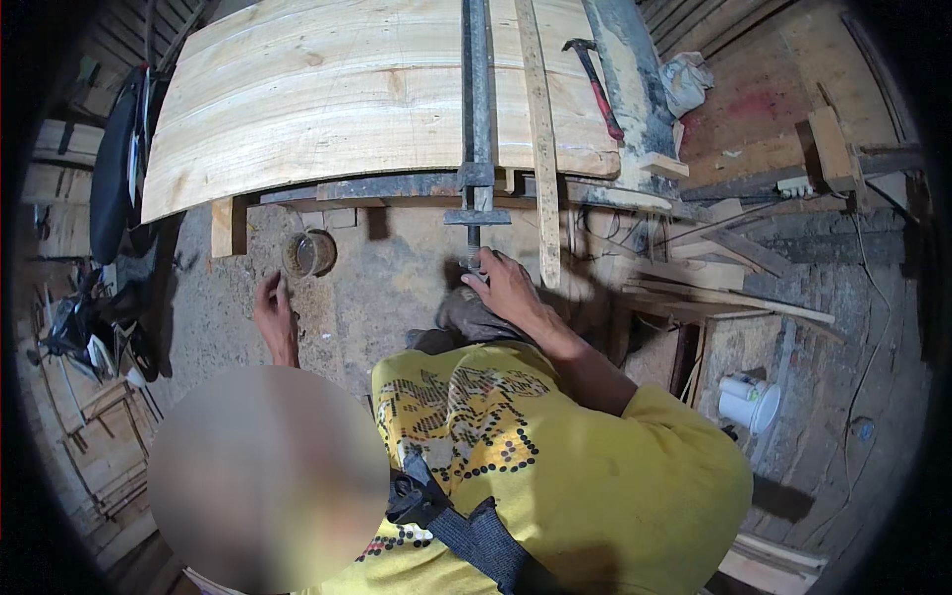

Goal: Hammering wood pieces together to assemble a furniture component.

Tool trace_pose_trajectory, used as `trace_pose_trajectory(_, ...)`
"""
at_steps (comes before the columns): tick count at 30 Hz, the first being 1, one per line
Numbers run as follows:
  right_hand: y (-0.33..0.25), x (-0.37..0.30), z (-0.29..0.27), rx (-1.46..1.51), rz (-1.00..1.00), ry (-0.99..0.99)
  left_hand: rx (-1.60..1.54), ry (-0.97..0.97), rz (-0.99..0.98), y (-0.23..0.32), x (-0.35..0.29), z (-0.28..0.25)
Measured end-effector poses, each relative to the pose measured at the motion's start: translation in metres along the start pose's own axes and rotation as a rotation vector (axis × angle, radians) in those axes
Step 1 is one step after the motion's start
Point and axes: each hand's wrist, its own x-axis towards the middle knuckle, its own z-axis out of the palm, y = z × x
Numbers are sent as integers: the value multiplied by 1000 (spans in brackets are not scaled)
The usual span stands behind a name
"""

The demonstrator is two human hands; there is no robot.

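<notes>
A long metal bar clamp lies across the pale wooden panel, its screw end sticking out past the panel's near edge. My right hand is closed on the screw end of the clamp, just below its cross-shaped jaw; the fingers partly hide the handle. My left hand hangs to the left, below the panel's edge, with its fingers loosely bent and nothing visible in them. Right of the clamp, a narrow wooden strip runs over the panel and past its edge.
A hammer with a red handle lies at the panel's right side. A round container stands on the floor near my left hand. Wood offcuts and a white bucket are at the right. A motorcycle stands at the left.
</notes>
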Motion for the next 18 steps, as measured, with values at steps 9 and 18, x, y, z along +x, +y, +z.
trace_pose_trajectory(9,13,10,27,53,136,143,6,-446,274,61,64,30)
trace_pose_trajectory(18,-8,8,38,69,27,594,259,-455,414,62,141,60)
